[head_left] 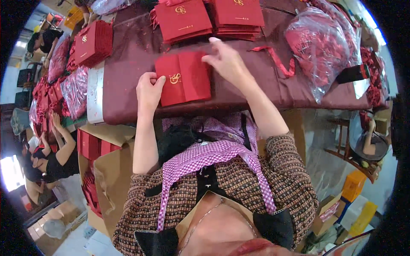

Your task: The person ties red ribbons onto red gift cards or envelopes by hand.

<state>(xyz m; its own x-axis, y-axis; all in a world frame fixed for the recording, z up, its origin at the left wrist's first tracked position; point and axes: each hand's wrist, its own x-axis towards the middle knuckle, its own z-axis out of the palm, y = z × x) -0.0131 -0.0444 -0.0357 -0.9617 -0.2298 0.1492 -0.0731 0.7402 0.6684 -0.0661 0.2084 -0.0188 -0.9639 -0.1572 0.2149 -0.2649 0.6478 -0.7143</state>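
On the near edge of the covered table lies a flat red paper gift bag [195, 81] with gold print and an upright crease down its middle. My left hand [150, 88] is closed on its left edge, thumb on top and fingers bent by the side. At its upper right corner is my right hand [225, 59], with thumb and forefinger apart. Red blur shows along the bag's top edge, so I cannot tell what is there. Beyond it stand two stacks of similar bags, a left stack [183, 21] and a right stack [239, 19].
Another bag stack [94, 42] stands at the left. To the right lie a red ribbon [279, 62], a clear plastic sack of red pieces [318, 47] and a black object [353, 74]. A cardboard box [113, 179] stands below left. Other people work at the far left and right.
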